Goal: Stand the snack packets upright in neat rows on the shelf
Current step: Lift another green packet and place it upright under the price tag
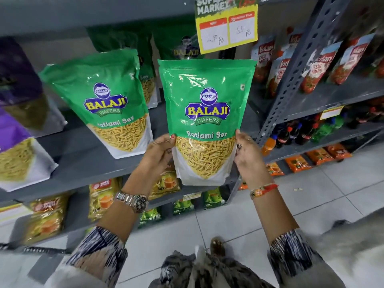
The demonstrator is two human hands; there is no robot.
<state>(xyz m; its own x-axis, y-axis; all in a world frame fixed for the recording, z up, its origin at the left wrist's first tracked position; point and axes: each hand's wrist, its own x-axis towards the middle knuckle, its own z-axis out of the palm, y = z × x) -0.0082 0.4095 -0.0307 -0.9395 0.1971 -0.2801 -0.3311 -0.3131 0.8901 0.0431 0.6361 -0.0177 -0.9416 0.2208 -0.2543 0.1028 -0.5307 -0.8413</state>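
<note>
Purple packets (pixel 14 142) lean at the far left of the grey shelf (pixel 87 161), well apart from the held packet (pixel 206 121). Just left of the held packet a standing green packet (pixel 104 104) tilts slightly. To seat the held one well, lower it flat-bottomed into the gap on its right, faces flush. Left hand (pixel 160 150) and right hand (pixel 248 154) are raised, palms inward, fingers (pixel 172 137) closed on its lower side edges. Ketchup pouches (pixel 318 67) stand farther right.
</note>
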